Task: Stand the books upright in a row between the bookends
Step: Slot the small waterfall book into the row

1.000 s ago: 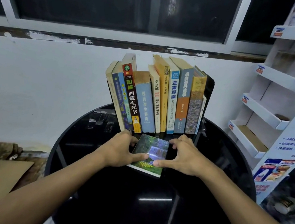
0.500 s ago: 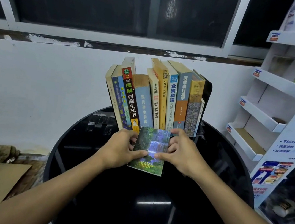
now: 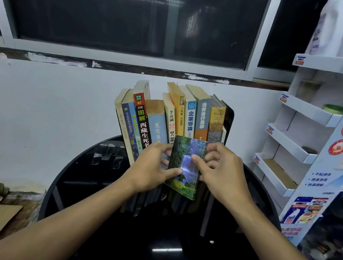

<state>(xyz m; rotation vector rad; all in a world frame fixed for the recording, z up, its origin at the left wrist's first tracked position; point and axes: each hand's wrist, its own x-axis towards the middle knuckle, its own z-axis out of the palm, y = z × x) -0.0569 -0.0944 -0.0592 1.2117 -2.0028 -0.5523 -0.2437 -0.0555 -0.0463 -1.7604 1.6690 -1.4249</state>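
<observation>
Nearest the camera is the glossy round black table [image 3: 109, 241], both forearms reaching over it. The left hand [image 3: 150, 170] and right hand [image 3: 223, 175] each pinch one small paperback with a waterfall cover [image 3: 185, 166], thumbs on the front, the other fingers wrapped round the side edges and mostly hidden behind it. So both hands are closed on that one book, held up off the table with the cover facing me and its long axis near upright, top tipped slightly right. Neither hand is clearly nearer; it sits between them.

Right behind the paperback is the row of upright books [image 3: 174, 117], about ten spines by my count, leaning a bit left at the left end. What matters for the next move, I reckon: the row is straight back from the fingers, and the paperback faces cover-out while the rest show spines, so it probably needs a quarter turn before slotting in. One black bookend [image 3: 229, 119] shows at the right end, with a thin pale book just inside it; I can't see a left one
</observation>
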